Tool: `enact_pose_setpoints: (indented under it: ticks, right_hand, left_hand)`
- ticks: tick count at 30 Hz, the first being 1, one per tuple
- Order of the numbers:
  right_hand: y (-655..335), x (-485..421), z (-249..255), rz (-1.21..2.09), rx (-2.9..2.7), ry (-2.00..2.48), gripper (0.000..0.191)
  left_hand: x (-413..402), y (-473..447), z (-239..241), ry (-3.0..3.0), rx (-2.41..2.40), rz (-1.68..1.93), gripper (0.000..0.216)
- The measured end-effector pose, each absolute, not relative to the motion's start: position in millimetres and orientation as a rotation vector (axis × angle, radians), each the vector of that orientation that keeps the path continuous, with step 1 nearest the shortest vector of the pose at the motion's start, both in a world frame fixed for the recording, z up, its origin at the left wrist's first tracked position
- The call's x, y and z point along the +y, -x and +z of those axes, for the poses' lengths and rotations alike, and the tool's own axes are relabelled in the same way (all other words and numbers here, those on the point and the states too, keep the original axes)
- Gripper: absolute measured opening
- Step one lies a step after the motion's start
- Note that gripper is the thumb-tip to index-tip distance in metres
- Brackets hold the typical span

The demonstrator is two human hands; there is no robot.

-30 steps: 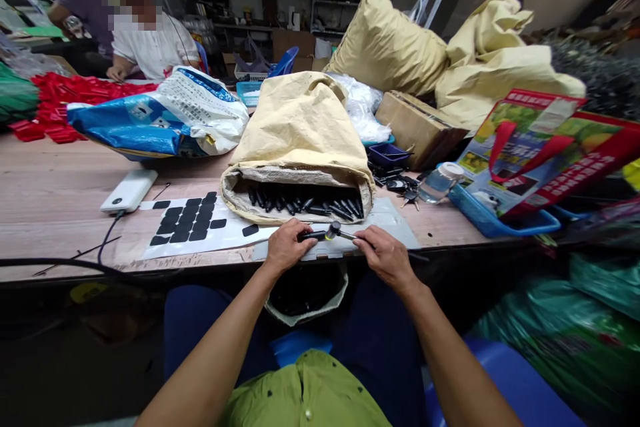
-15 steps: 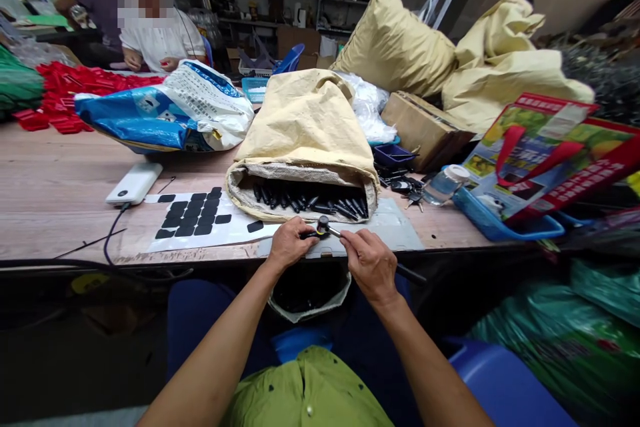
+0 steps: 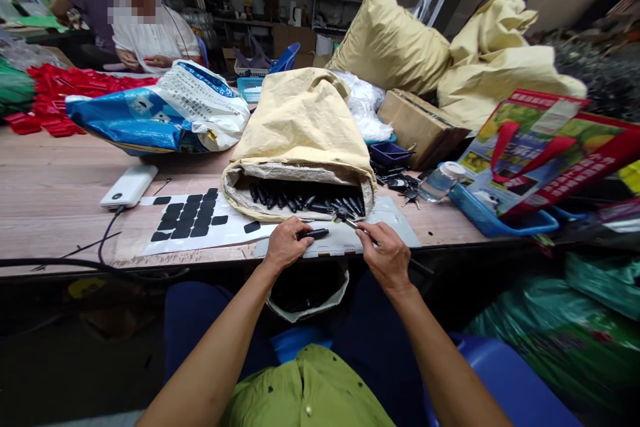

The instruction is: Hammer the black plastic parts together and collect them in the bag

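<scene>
My left hand [image 3: 287, 243] is closed around a short black pen-shaped piece [image 3: 316, 234], whose end sticks out to the right over a grey sheet [image 3: 397, 227]. In my right hand [image 3: 387, 255] is a small hammer [image 3: 351, 221], gripped by its handle; its dark head lies up and left, apart from the black piece. The handle's black end shows below that hand. Just beyond both hands lies a cream sack [image 3: 300, 127] with its mouth towards me. Several similar black pieces [image 3: 295, 202] lie inside the mouth.
White paper with black stickers [image 3: 187, 217] and a power bank [image 3: 129, 187] lie left. A water jar [image 3: 443, 181], keys and a blue basket [image 3: 493, 217] stand right. Below the table edge hangs an open bag [image 3: 305, 312]. Two people sit far left.
The hammer head has moved up and right, off the black piece in my left hand. My right hand has shifted right. The whole view has slid slightly.
</scene>
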State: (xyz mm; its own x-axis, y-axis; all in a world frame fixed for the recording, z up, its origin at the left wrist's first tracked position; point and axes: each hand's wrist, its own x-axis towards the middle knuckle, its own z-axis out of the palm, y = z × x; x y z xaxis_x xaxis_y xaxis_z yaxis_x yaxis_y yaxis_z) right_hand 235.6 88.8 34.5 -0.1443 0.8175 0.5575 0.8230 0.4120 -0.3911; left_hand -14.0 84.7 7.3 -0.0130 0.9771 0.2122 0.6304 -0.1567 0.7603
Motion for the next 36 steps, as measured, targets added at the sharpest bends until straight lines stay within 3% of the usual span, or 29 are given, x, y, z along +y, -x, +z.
enact_pose_setpoints:
  ticks: [3, 9, 18, 36]
  right_hand:
    - [-260.7, 109.4, 32.4, 0.026, -2.073, 1.342, 0.025]
    - [-300.4, 153.1, 17.9, 0.071, -2.318, 1.188, 0.023]
    - [-300.5, 158.3, 11.6, 0.233, -2.244, 1.203, 0.023]
    - [-300.3, 159.0, 5.2, 0.158, -2.177, 1.164, 0.017]
  left_hand:
    - [84.5, 13.8, 6.7, -1.789, 1.692, 1.059, 0.025]
    - [85.5, 15.3, 5.3, -1.826, 1.664, 1.086, 0.015]
    - [83.6, 15.8, 2.1, -1.841, 1.631, 1.143, 0.015]
    - [83.9, 16.3, -1.6, -1.901, 1.655, 1.121, 0.02]
